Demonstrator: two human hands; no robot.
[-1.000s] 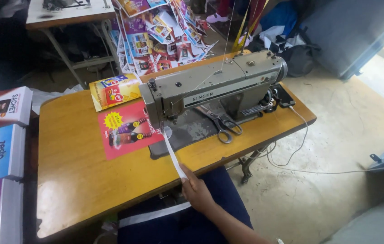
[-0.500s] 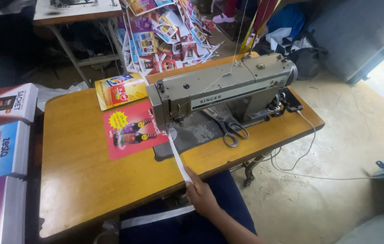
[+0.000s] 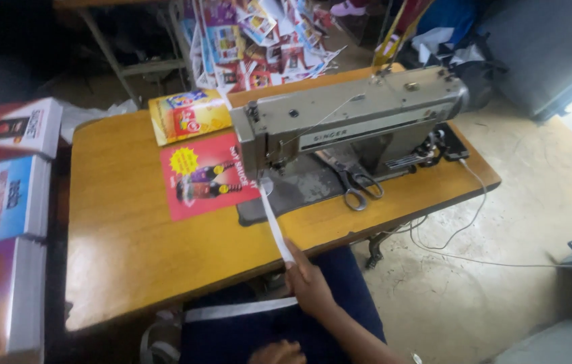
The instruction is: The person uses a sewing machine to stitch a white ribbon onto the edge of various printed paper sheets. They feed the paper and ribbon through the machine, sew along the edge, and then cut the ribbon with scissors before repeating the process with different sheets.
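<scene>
White fabric strip, narrow and flat, stretched taut from under the needle end of a grey-green sewing machine down over the front edge of the wooden tabletop. Near end pinched in the right hand, fingers closed on the strip just past the tabletop's edge, above a dark blue lap. Left hand low at the bottom of the view, only partly seen; cannot tell whether open or closed. Second pale band lying across the lap, just below the tabletop's edge.

Red rectangular packet flat on the tabletop, just left of the machine's needle end, printed with a yellow starburst and a dark figure. Yellow packet beyond it, touching its far edge, with a red and blue panel on its face. Black-handled scissors on the dark machine bed, under the arm. White cable hanging off the right end of the tabletop to the concrete floor.

Stacked boxes at the left edge, standing in a row: red and white at the far end, blue and white in the middle, purple nearest. Heap of printed sheets in red, white and blue behind the tabletop, fanned out loosely on the floor.
</scene>
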